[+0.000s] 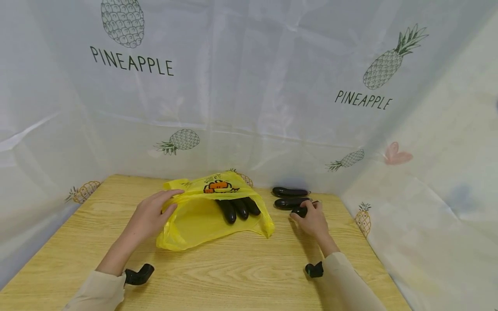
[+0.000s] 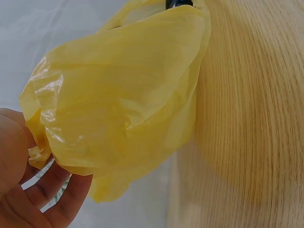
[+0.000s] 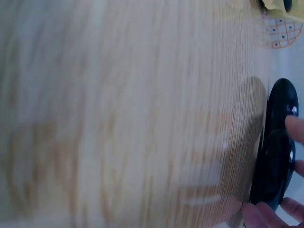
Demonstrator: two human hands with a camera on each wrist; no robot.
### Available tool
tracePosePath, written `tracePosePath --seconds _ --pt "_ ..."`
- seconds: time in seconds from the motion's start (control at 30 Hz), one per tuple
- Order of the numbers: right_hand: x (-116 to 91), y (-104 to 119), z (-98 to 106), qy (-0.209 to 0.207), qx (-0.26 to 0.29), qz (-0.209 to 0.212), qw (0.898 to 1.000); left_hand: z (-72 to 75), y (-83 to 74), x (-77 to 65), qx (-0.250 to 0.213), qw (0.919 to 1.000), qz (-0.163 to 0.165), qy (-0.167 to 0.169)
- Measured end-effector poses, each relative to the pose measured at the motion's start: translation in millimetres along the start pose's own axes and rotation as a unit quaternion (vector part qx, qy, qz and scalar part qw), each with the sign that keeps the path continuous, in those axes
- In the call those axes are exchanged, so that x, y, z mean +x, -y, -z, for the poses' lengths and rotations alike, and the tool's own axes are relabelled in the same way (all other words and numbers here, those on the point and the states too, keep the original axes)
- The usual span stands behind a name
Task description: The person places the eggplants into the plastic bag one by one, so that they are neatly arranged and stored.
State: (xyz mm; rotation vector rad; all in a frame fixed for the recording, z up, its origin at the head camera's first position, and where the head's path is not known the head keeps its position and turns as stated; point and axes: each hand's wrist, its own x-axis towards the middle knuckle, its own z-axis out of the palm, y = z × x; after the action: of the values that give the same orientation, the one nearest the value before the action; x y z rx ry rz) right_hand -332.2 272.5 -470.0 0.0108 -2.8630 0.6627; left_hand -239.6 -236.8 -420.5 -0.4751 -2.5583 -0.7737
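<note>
My left hand [image 1: 149,214] pinches the rim of a yellow plastic bag [image 1: 190,229] and holds its mouth up. In the left wrist view, the fingers [image 2: 71,194] curl at a crumpled edge of the bag. Three dark eggplants [image 1: 230,212] lie inside, their rounded ends showing at the opening. Right of the bag, my right hand [image 1: 314,220] grips an eggplant [image 1: 298,211] low over the table, the fingers hiding part of it. Just behind it lie two more eggplants, the nearer one [image 1: 287,203] and the farther one [image 1: 288,192]. The right wrist view shows the held eggplant [image 3: 270,171] at its edge.
A wood-grain table [image 1: 233,276] carries everything. Behind it hangs a pale sheet [image 1: 249,108] printed with pineapples, and another pale sheet [image 1: 435,203] closes off the right side. Black wrist mounts [image 1: 139,275] show beside both sleeves.
</note>
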Motion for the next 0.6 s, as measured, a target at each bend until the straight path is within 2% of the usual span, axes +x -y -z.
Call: tracePosePath --seconds 0.17,0.4,0.6 --pt "-0.8 0.8 0.3 -0.007 -0.004 -0.011 1.000 -0.1 -1.2 0.2 0.001 1.0000 0.002 0.002" --pt "-4.6 2.5 3.8 -0.009 -0.019 0.002 1.000 0.4 -2.3 1.4 0.013 0.9999 0.004 0.003" --pt "-10.6 -0.2 6.0 -0.003 -0.002 0.007 1.000 0.1 -0.7 0.7 0.010 0.9999 0.002 0.000"
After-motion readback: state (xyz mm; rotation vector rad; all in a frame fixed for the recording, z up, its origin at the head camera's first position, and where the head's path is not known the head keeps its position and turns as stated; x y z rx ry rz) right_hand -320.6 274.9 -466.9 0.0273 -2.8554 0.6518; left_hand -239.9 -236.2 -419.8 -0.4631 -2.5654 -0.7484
